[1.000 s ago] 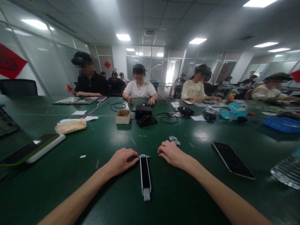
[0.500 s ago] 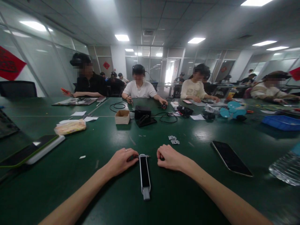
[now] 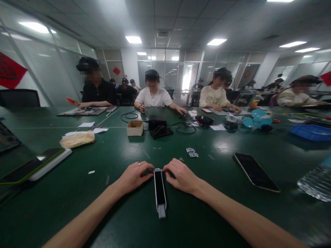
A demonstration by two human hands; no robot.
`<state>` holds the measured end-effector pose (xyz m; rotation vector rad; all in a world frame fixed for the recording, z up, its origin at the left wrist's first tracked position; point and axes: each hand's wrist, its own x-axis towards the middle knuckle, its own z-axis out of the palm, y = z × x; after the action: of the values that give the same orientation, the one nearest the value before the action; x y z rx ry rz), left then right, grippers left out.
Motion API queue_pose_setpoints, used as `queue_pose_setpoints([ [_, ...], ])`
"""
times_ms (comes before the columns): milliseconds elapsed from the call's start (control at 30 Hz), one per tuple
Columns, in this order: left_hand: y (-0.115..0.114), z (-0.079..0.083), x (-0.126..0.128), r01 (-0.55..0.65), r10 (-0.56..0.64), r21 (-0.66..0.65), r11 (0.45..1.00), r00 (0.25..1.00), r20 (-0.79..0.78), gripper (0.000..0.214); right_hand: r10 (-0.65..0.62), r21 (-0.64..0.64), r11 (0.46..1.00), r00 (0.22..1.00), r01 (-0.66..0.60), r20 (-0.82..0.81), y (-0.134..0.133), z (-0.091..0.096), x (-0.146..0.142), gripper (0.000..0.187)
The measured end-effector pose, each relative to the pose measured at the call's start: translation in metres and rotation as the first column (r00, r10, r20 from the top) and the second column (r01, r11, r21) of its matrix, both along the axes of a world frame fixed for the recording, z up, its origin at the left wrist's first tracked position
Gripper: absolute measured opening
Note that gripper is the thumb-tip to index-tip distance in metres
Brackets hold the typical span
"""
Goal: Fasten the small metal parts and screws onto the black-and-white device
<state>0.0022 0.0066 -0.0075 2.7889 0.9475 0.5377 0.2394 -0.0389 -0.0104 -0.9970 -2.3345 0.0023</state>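
Observation:
A slim device (image 3: 160, 193) with a white frame, a long black face and a grey end piece lies lengthwise on the green table in front of me. My left hand (image 3: 134, 177) is closed, with thumb and forefinger pinched at the left side of its far end. On the opposite side, my right hand (image 3: 181, 175) pinches at the same far end, covering the small metal piece there. Just beyond my right knuckles lie a few tiny rings (image 3: 181, 159). Small white perforated plates (image 3: 192, 152) rest a bit farther off.
A phone (image 3: 256, 172) and a clear plastic bottle (image 3: 317, 182) are on the right. To the left are a green-edged black device (image 3: 31, 165) and a plastic-wrapped packet (image 3: 77, 139). A small box (image 3: 134, 128) and black equipment (image 3: 157, 125) stand ahead. Several people sit across the table.
My right hand has moved left to the device's far end, covering the metal piece that stuck out there. Tiny rings now show behind it. My left hand stays in place.

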Motion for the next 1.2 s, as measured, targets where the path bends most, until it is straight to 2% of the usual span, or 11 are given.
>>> queue_pose_setpoints([
  [133,-0.002,0.002,0.0,0.018,-0.018,0.002,1.0,1.0,0.015,0.022,0.009,0.071,0.997,0.998,-0.004,-0.06,0.001,-0.003,-0.004,0.012],
  [433,-0.001,0.0,0.001,0.009,-0.009,0.026,1.0,1.0,0.023,0.021,0.044,0.094,0.995,0.985,-0.029,-0.165,0.001,-0.013,-0.013,0.01],
  [667,-0.004,0.006,-0.003,-0.004,-0.002,0.099,0.995,0.998,0.056,0.028,0.119,0.117,0.989,0.965,-0.093,-0.235,-0.001,-0.01,-0.019,0.01],
  [833,-0.016,0.01,0.004,0.079,-0.111,0.201,0.976,0.982,0.152,0.019,0.187,0.179,0.974,0.934,-0.137,-0.306,0.001,-0.009,-0.028,0.01],
  [1067,-0.017,0.002,0.006,0.055,-0.113,0.265,0.963,0.972,0.208,0.014,0.126,0.109,0.989,0.943,-0.097,-0.308,0.003,-0.011,-0.032,0.011],
  [1200,-0.018,0.006,0.004,0.082,-0.138,0.254,0.964,0.968,0.211,0.013,0.144,0.107,0.987,0.943,-0.117,-0.299,0.004,-0.012,-0.032,0.011],
])
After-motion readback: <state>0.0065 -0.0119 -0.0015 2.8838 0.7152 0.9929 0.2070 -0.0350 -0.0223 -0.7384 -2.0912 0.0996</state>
